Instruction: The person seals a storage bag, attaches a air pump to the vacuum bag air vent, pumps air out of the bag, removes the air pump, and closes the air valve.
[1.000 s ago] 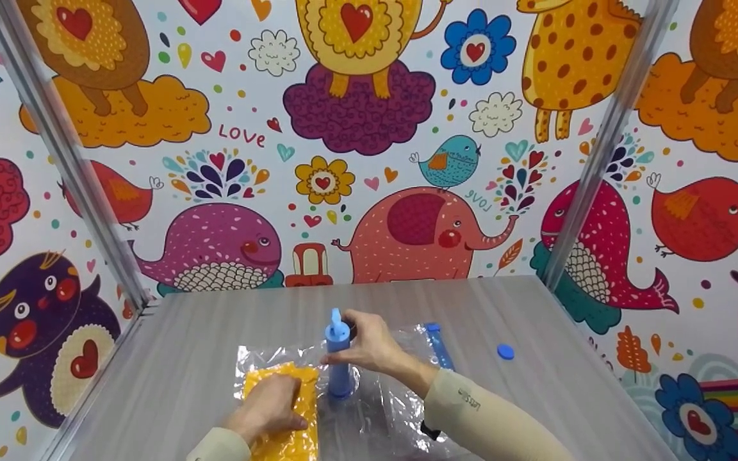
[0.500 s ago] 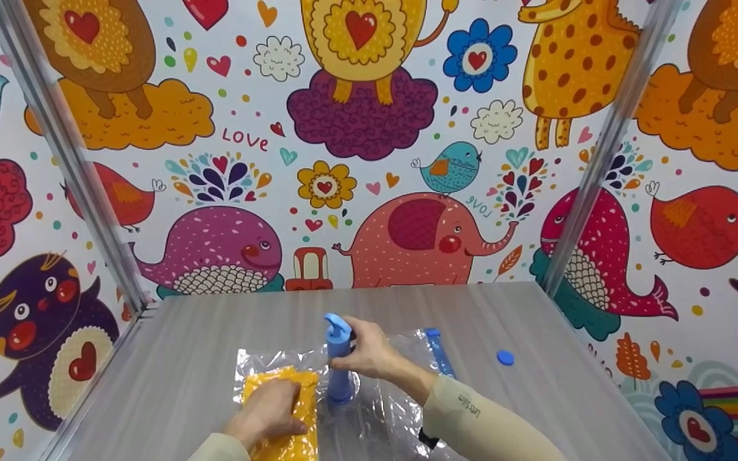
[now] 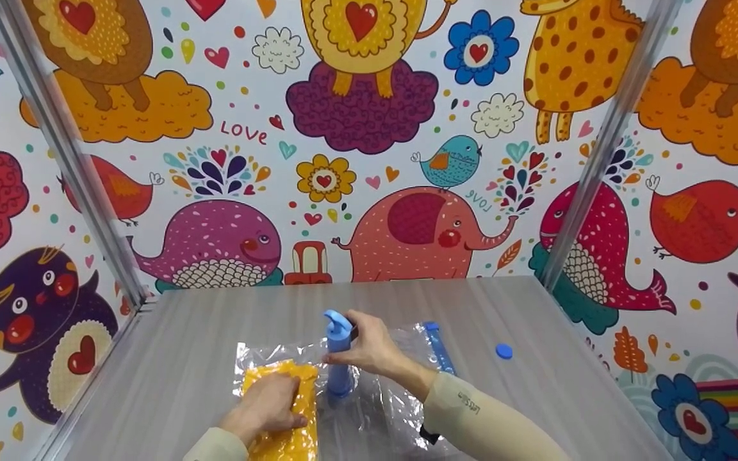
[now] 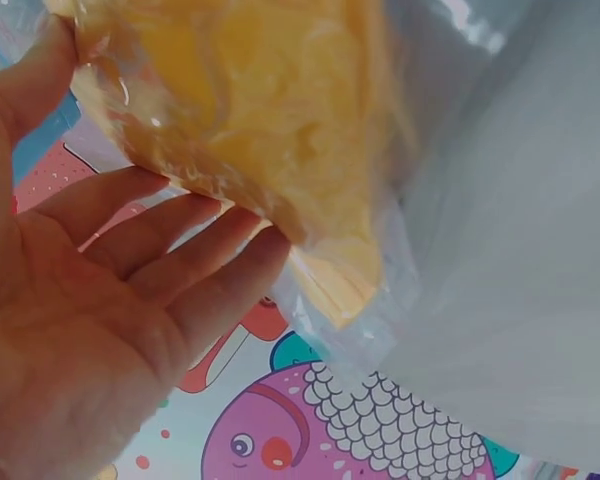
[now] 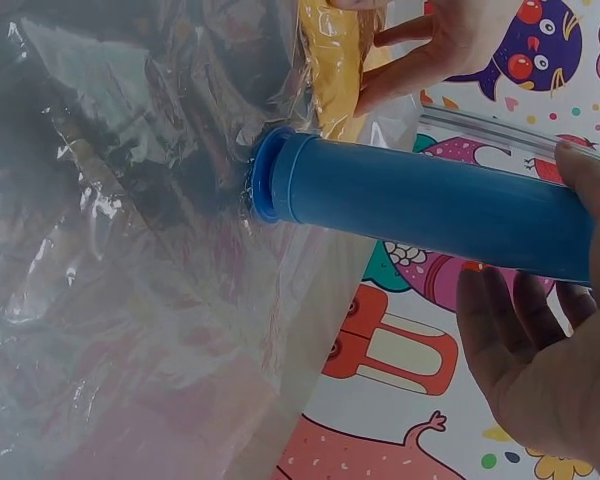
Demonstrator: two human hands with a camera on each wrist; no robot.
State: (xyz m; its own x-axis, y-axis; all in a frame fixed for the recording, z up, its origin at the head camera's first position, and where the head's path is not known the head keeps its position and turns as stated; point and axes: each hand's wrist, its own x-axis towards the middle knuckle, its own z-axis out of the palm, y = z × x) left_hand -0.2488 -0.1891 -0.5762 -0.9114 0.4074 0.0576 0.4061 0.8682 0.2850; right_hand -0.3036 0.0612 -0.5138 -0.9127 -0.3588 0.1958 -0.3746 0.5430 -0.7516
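A blue hand pump point(image 3: 339, 374) stands upright on a clear plastic storage bag point(image 3: 366, 419). My right hand point(image 3: 374, 344) grips its upper barrel, thumb on one side and fingers on the other. In the right wrist view the flanged end of the pump point(image 5: 420, 200) sits against the bag film. A bright yellow folded bundle point(image 3: 308, 400), apparently soft, lies inside the bag's left part. On top of it rests my left hand point(image 3: 265, 406). The left wrist view shows that hand point(image 4: 110, 270) with fingers loosely extended, fingertips touching the wrapped bundle point(image 4: 240, 90).
Right of the bag lies a small round blue cap point(image 3: 504, 351). A blue strip point(image 3: 441, 349) runs along the bag's right end. The grey table point(image 3: 170, 358) meets cartoon-printed walls point(image 3: 369, 166) and metal corner posts point(image 3: 577, 192) at the back and sides.
The pump's top handle has turned and now points to the left. My right hand has stayed round the barrel, and my left hand has stayed on the yellow bundle.
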